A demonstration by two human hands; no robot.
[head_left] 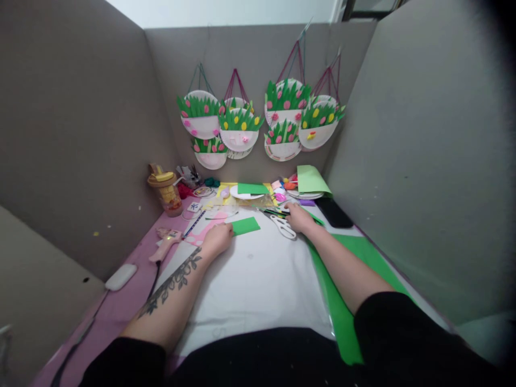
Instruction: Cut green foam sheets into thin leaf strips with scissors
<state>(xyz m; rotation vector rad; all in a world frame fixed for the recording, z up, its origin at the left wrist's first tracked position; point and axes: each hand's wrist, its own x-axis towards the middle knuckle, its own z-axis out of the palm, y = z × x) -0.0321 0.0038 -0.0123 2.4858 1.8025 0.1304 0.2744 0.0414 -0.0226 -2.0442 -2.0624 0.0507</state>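
Observation:
My left hand [217,238] is closed on the near end of a small green paper piece [246,226], over the white work surface [258,274]. My right hand [299,217] is farther back on the right, its fingers bent down among dark, thin items. What lies under those fingertips is too small to make out. Just left of it and touching or nearly touching it are white-handled scissors [283,227]. A pink paper piece [199,234] with cut-outs lies left of my left hand.
A pink glue gun [166,246], a white case [121,277] and a lidded cup [166,192] stand at left. Paper plates [245,195] lie at the back. A black phone [334,212] and large green sheet [336,301] are at right. Paper-plate baskets [239,138] hang on the partition.

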